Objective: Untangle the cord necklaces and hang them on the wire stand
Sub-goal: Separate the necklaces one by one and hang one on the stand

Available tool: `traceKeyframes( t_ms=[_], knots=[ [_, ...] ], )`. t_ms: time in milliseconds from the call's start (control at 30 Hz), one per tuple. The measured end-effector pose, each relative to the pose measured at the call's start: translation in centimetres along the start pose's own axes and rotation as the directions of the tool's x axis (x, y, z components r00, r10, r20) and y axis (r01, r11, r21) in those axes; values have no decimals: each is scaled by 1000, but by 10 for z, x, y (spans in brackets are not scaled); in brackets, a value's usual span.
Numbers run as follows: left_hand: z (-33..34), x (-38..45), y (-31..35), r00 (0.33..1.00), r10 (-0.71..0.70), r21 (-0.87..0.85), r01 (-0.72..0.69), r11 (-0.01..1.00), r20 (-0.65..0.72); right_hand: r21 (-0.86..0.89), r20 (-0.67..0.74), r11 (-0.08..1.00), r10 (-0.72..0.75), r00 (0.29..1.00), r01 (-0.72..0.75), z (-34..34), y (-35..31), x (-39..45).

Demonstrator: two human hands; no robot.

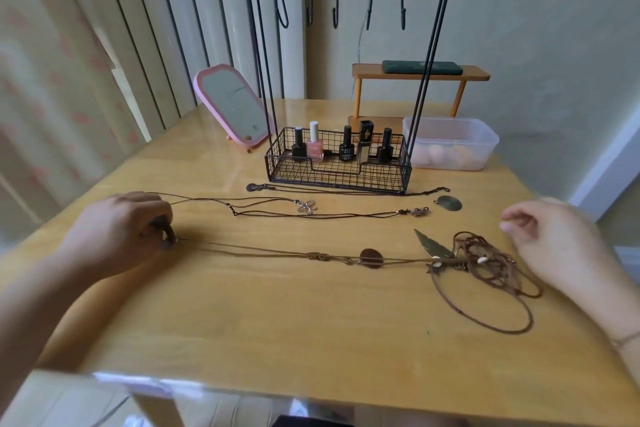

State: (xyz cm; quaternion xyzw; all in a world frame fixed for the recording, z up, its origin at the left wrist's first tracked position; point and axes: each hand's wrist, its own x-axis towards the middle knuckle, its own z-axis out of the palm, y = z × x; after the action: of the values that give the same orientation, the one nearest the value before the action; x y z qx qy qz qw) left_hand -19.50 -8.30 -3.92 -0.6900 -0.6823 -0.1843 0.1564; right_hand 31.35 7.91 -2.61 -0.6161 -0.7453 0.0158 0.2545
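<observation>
On the glossy yellow wooden table (pixel 311 315), toward its far side, stands the tall black wire stand (pixel 349 87) with a row of hooks along its top bar, all bare, and a mesh basket at its foot holding small nail-polish bottles (pixel 341 147). Just near of the basket lie two thin dark cord necklaces already stretched out straight: one with a round metal disc (pixel 449 203) at its right end, and nearer, one with a silver flower pendant (pixel 306 206). Nearer still, a brown cord necklace with a dark oval stone (pixel 371 257) runs left to right across the table, its right end still caught in the tangled heap of brown cords (pixel 491 263) beside a metal feather pendant (pixel 433 246). The left hand (pixel 121 232) pinches the left end of this cord with curled fingers, holding it taut. The right hand (pixel 550 239) hovers just right of the tangle, fingers loosely curled and holding nothing. The untangling step seems to be under way, with nothing hung yet. The next move likely calls for the right hand to pin or loosen the knot while the left draws the cord free gently, without tightening the loops.
</observation>
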Motion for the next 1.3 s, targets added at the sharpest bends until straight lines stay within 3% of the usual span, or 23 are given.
traceKeyframes(
  t_ms=[100,167,200,267,433,533,600,667,767,800,867,933,1000,1100,1200,1267,1300],
  knots=[
    [-1,5,1,990,-90,46,85,995,110,191,138,948,-283,949,255,-4,-46,-17],
    [-8,13,12,975,-94,46,86,995,203,299,320,874,-471,822,384,0,-84,-27],
    [-10,18,17,959,-87,49,77,996,268,239,386,854,-521,761,463,5,-102,-29],
    [-15,25,35,916,-43,118,-5,993,399,78,437,811,-550,712,579,20,-129,-30],
    [2,34,105,911,209,-60,-201,978,355,120,420,812,-563,712,571,43,-161,-34],
    [23,48,151,896,229,-332,-98,938,381,186,341,823,-566,750,536,43,-161,-31],
    [28,57,170,935,190,-553,7,833,299,423,281,817,-531,800,393,38,-158,-25],
    [29,64,174,950,133,-747,131,652,283,605,272,754,-499,823,257,31,-152,-15],
    [24,69,157,930,154,-902,268,338,334,725,335,682,-473,815,98,19,-134,-1],
    [22,70,147,927,154,-918,294,266,342,734,350,673,-485,802,87,16,-127,3],
    [23,72,130,929,126,-923,318,216,349,712,353,692,-498,792,118,10,-110,9],
    [23,72,119,925,78,-900,339,274,372,718,399,691,-506,765,82,6,-93,14],
    [20,71,111,927,41,-863,331,382,374,742,469,670,-549,692,28,3,-80,16],
    [16,72,102,952,-21,-694,238,679,306,799,506,601,-647,571,-27,-1,-65,16],
    [11,72,94,946,-152,-490,281,825,287,845,514,508,-682,520,-170,-3,-58,16],
    [7,73,88,925,-222,-332,323,886,308,828,535,541,-686,493,-147,1,-56,14],
    [5,73,86,906,-244,-246,339,908,346,808,545,578,-663,513,-113,5,-57,12]
  ],
)
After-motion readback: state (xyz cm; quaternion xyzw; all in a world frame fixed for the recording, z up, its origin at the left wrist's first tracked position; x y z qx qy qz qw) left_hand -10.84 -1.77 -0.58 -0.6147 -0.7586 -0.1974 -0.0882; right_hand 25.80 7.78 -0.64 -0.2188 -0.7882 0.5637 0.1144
